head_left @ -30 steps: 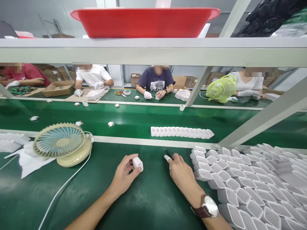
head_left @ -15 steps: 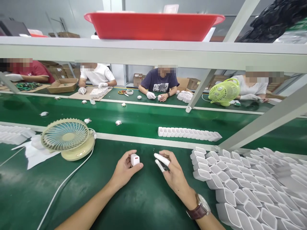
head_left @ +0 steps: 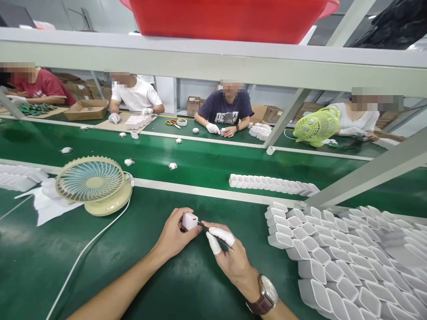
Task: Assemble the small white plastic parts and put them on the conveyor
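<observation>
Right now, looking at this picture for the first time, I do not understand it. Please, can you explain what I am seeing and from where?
The camera sits on a person's head and looks down at their two bare hands over a green work table. The left hand grips a small white plug-like block. The right hand, with white covers on two fingertips, holds a thin dark tool whose tip meets the block. A cream desk fan stands at left; many empty white shells lie packed at right. Beyond runs a green belt, where other people work.

head cam | faces forward-down | near green bench (head_left: 187,289)
</observation>
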A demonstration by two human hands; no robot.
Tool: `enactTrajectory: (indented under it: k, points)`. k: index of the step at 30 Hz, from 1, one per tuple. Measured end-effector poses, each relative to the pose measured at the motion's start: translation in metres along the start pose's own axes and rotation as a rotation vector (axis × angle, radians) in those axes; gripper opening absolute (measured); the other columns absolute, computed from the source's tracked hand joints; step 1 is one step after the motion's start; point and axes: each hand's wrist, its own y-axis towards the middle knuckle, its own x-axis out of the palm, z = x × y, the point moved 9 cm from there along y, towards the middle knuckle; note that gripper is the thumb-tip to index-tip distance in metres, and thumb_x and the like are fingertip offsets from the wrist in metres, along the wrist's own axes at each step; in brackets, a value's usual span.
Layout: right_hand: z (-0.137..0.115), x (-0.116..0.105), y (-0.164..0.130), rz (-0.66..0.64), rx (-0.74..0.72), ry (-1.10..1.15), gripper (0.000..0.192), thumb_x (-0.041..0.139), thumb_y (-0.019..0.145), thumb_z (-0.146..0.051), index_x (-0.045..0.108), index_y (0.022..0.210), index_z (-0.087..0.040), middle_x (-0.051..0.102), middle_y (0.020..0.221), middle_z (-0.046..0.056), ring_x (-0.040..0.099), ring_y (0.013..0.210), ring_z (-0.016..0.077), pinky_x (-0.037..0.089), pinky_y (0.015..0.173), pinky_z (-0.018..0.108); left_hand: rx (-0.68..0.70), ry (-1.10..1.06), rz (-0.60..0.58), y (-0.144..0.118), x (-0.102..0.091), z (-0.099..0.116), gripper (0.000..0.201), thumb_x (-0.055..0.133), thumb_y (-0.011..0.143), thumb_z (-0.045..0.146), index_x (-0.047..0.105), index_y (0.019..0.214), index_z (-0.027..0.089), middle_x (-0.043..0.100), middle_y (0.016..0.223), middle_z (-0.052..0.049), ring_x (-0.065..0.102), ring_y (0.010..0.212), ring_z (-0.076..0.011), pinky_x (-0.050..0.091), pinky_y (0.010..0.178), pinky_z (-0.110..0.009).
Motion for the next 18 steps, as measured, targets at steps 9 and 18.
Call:
enactTrajectory:
  k: [9, 18]
  points:
    - [0.006, 0.012, -0.008, -0.085, -0.067, -0.093, 0.036, 0.053, 0.101, -0.008, 0.051, 0.132, -0.027, 0.072, 0.122, 0.011, 0.073, 0.113, 0.0214, 0.065, 0.090, 0.035, 0.067, 0.120, -0.002, -0.006, 0.001, 0.018, 0.041, 0.082, 0.076, 0.038, 0.069, 0.112, 0.024, 0.062, 0.106, -0.005, 0.065, 0.088, -0.0200, 0.054, 0.070, -0.029]
    - [-0.006, 0.019, -0.004, -0.205, -0.116, -0.212, 0.034, 0.045, 0.101, -0.007, 0.051, 0.130, -0.022, 0.070, 0.121, 0.015, 0.074, 0.113, 0.0261, 0.064, 0.093, 0.037, 0.099, 0.217, 0.065, -0.008, -0.001, 0.021, 0.038, 0.079, 0.078, 0.035, 0.067, 0.112, 0.024, 0.062, 0.102, -0.003, 0.062, 0.080, -0.0181, 0.053, 0.070, -0.030]
